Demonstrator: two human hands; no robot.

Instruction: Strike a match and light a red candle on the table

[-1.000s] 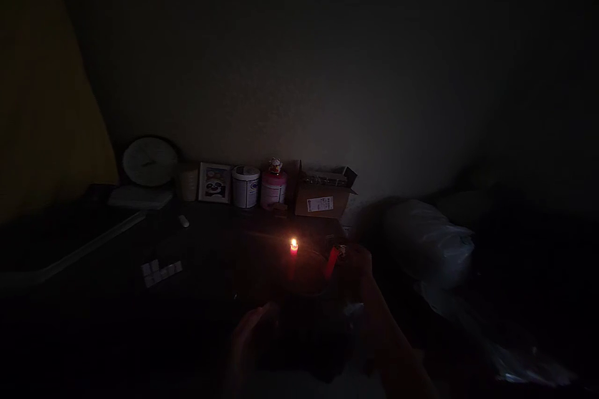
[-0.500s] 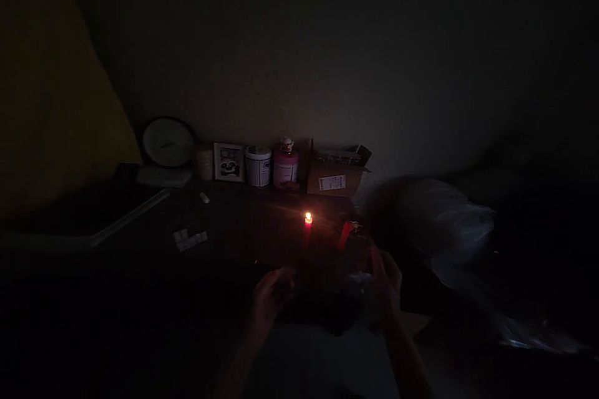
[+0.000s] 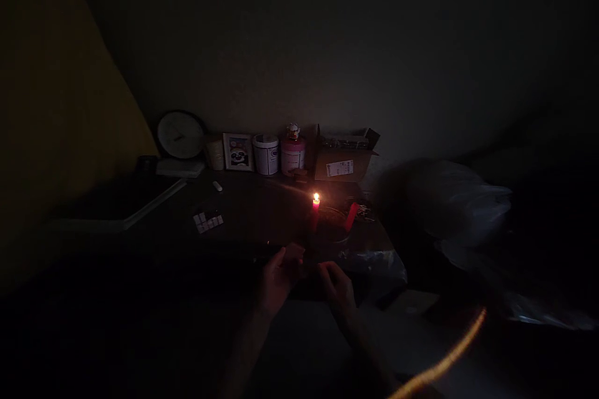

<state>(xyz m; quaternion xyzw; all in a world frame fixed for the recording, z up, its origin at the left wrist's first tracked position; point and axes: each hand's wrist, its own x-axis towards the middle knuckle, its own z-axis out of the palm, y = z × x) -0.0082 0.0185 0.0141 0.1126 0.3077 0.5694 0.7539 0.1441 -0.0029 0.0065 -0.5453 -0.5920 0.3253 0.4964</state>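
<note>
Your left hand (image 3: pixel 279 275) and your right hand (image 3: pixel 337 287) are close together in front of you, low over the near edge of the dark bench (image 3: pixel 253 212). The left hand has its fingers half curled, with a small pale thing at the fingertips; it is too dark to tell what it is, or if you really grip it. The right hand is also half curled and near the left one, but I cannot tell whether it holds something or whether the two hands touch.

Just beyond your hands stands the short red lit candle (image 3: pixel 315 212), upright, apart from both hands. To the right of it a second red stick-shaped thing (image 3: pixel 351 216) leans, unlit. I judge that you are preparing something small between the fingers, near the flame; the next move would need a steady approach, keeping your fingers away from the flame.

Further beyond, against the wall, stand a white tub (image 3: pixel 266 154) and a brown cardboard box (image 3: pixel 345 163).
</note>
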